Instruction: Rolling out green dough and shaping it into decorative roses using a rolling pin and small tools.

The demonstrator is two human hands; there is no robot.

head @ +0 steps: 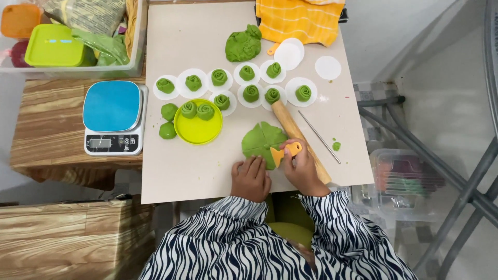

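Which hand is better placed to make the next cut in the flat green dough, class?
Probably the right hand: it grips the orange scraper, whose blade sits on the flattened green dough. The left hand holds no tool; its fingers rest at the dough's near edge, steadying it.

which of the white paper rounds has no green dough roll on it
The lone white round at the far right of the board, below the orange cloth, is bare. The stacked rounds beside it are also unfilled; every other round carries a roll.

Dough disc [261, 141] before rolling pin [295, 134], lid [197, 127] left of it, scale [113, 117] farther left, dough lump [243, 45] behind
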